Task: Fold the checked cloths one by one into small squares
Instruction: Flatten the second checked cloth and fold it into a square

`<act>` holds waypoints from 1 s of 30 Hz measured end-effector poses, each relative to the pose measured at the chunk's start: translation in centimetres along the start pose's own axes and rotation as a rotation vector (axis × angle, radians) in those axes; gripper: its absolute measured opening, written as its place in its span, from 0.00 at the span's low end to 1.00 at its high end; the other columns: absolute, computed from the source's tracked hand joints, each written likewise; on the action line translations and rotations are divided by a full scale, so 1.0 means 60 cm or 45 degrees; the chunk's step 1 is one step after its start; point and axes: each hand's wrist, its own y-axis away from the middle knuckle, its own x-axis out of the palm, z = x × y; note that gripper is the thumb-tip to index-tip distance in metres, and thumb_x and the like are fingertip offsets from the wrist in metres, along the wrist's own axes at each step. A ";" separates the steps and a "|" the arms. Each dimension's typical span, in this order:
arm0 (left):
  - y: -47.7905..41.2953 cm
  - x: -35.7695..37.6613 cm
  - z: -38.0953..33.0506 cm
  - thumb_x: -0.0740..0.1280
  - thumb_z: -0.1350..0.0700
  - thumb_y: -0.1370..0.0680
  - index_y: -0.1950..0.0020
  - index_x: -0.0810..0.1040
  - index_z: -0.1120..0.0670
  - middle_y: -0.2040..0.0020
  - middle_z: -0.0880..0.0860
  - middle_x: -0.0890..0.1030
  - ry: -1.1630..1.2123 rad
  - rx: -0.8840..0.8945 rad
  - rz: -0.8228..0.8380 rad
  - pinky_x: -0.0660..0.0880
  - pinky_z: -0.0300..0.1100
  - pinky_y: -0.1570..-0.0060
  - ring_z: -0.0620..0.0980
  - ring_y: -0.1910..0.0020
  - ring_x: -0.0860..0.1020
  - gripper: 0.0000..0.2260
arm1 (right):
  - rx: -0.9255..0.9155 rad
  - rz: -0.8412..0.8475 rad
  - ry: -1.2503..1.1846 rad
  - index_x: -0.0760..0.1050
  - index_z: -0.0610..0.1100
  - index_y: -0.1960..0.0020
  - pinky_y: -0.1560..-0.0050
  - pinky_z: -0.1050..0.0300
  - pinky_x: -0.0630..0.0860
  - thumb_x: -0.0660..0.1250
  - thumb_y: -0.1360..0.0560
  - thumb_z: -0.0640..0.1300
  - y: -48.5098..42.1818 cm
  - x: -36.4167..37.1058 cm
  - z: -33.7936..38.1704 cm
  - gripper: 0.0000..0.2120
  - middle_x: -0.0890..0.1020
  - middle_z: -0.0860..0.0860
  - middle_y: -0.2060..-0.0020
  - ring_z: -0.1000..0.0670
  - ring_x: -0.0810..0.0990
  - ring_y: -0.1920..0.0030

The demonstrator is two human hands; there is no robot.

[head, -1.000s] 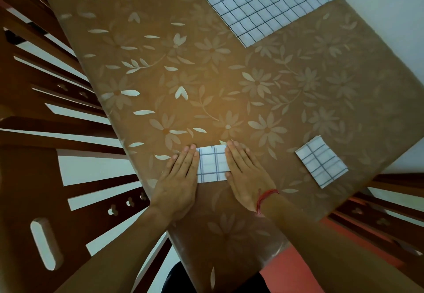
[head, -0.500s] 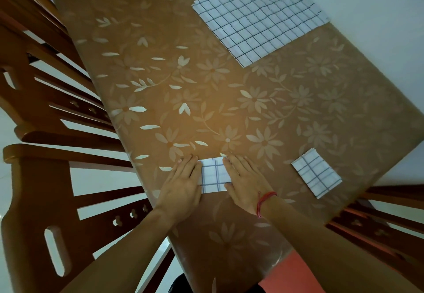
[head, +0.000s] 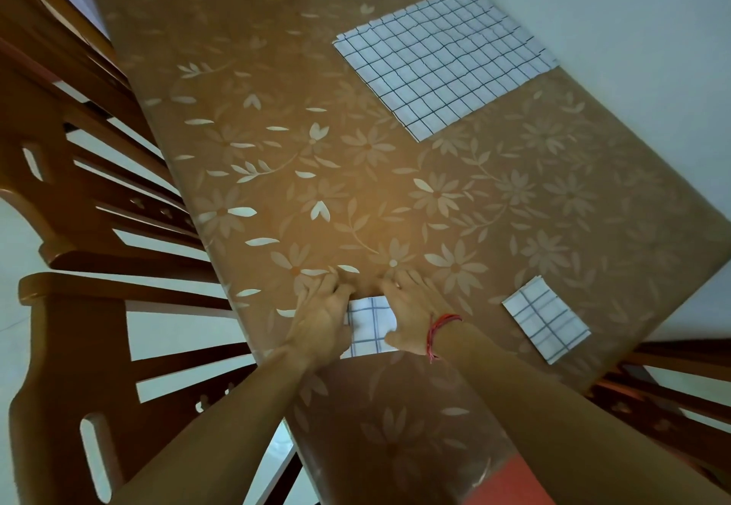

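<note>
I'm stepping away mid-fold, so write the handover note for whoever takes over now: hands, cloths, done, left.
Left hand: open, pressing flat on the left side of the small folded white checked cloth at the near edge of the brown floral-covered table.
Right hand: open, pressing its right side.
Done: one folded checked square lies to the right, apart from both hands.
Left: finish the cloth under the hands, then fold the large flat checked cloth at the table's far side.
</note>
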 end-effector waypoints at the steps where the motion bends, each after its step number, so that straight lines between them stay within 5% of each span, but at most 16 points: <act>1: -0.001 -0.001 -0.002 0.70 0.65 0.33 0.48 0.79 0.58 0.47 0.54 0.75 0.094 -0.015 -0.018 0.68 0.42 0.48 0.54 0.49 0.73 0.14 | 0.015 0.022 -0.013 0.68 0.46 0.39 0.38 0.54 0.66 0.70 0.36 0.48 -0.001 0.000 0.001 0.27 0.66 0.50 0.38 0.47 0.63 0.37; 5: 0.003 -0.010 -0.011 0.67 0.68 0.31 0.58 0.77 0.55 0.56 0.51 0.77 0.344 -0.128 -0.031 0.73 0.41 0.59 0.47 0.58 0.74 0.09 | 0.025 -0.018 -0.054 0.74 0.46 0.45 0.38 0.51 0.68 0.67 0.33 0.53 0.001 0.002 0.000 0.19 0.69 0.51 0.38 0.47 0.64 0.37; 10: 0.015 -0.031 -0.029 0.68 0.67 0.28 0.58 0.77 0.54 0.61 0.49 0.79 0.621 -0.330 -0.031 0.74 0.37 0.63 0.43 0.63 0.76 0.08 | 0.032 -0.108 -0.249 0.79 0.45 0.52 0.40 0.49 0.70 0.63 0.28 0.47 0.018 -0.008 0.007 0.10 0.77 0.51 0.43 0.47 0.70 0.39; 15: 0.027 -0.058 -0.044 0.72 0.65 0.29 0.56 0.79 0.54 0.60 0.48 0.78 0.874 -0.415 -0.081 0.72 0.31 0.60 0.42 0.60 0.76 0.07 | 0.137 -0.011 -0.460 0.78 0.47 0.59 0.60 0.60 0.73 0.65 0.28 0.42 0.045 -0.063 0.030 0.04 0.78 0.56 0.65 0.53 0.76 0.61; 17: 0.034 -0.070 -0.050 0.73 0.63 0.28 0.53 0.80 0.55 0.58 0.49 0.80 0.928 -0.462 -0.112 0.71 0.27 0.61 0.44 0.58 0.77 0.06 | 0.342 0.019 -0.570 0.72 0.46 0.67 0.64 0.66 0.70 0.71 0.34 0.43 0.055 -0.010 -0.006 0.08 0.74 0.55 0.70 0.54 0.76 0.64; 19: 0.044 -0.077 -0.054 0.74 0.61 0.28 0.51 0.81 0.56 0.56 0.50 0.82 1.021 -0.538 -0.158 0.70 0.25 0.63 0.44 0.56 0.79 0.07 | 0.505 0.150 -0.561 0.74 0.41 0.66 0.57 0.62 0.79 0.79 0.45 0.46 0.069 0.041 -0.042 0.17 0.78 0.51 0.67 0.49 0.82 0.57; 21: 0.056 -0.080 -0.056 0.75 0.57 0.28 0.50 0.81 0.54 0.55 0.49 0.84 1.151 -0.636 -0.160 0.72 0.28 0.62 0.45 0.55 0.81 0.09 | 0.554 0.157 -0.843 0.72 0.43 0.67 0.64 0.66 0.76 0.77 0.36 0.45 0.078 0.023 -0.031 0.14 0.75 0.53 0.70 0.53 0.78 0.65; 23: 0.070 -0.082 -0.066 0.74 0.59 0.27 0.49 0.81 0.56 0.54 0.52 0.86 1.391 -0.718 -0.133 0.78 0.38 0.56 0.48 0.54 0.83 0.08 | 0.627 -0.072 -1.151 0.67 0.46 0.71 0.68 0.67 0.69 0.72 0.30 0.42 0.083 -0.031 0.007 0.17 0.70 0.55 0.75 0.57 0.70 0.71; 27: 0.101 -0.088 -0.101 0.69 0.62 0.23 0.47 0.81 0.62 0.51 0.58 0.85 1.819 -0.736 -0.058 0.81 0.48 0.50 0.55 0.51 0.84 0.07 | 0.604 -0.124 -1.586 0.81 0.46 0.56 0.52 0.48 0.82 0.73 0.29 0.37 0.114 -0.065 0.042 0.06 0.85 0.50 0.57 0.48 0.84 0.54; 30: 0.117 -0.087 -0.113 0.68 0.62 0.22 0.47 0.81 0.61 0.52 0.58 0.85 1.838 -0.715 -0.052 0.81 0.47 0.52 0.56 0.51 0.84 0.06 | 0.644 -0.009 -1.805 0.80 0.41 0.50 0.55 0.47 0.82 0.70 0.28 0.30 0.131 -0.074 0.057 0.10 0.84 0.43 0.51 0.43 0.84 0.52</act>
